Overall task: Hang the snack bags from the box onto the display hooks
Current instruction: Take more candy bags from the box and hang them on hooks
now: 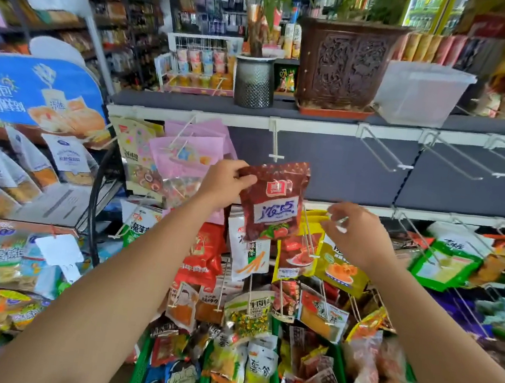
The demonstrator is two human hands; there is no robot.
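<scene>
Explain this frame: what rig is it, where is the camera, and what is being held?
There is no robot here. One camera worn on a person's head looks down at their two bare arms in a shop. The left hand grips a red bag by its top corner, just below an empty peg. The right hand seems to pinch the tip of a hook lower down, though that part is blurred. Other snack bags hang all around, and green baskets below hold more.

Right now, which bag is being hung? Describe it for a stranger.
Below the grey shelf bearing the carved brown planter, a white hook sticks out. Just under it the left hand pinches a dark red bag with a white-and-blue label, raised beside pink bags.
</scene>
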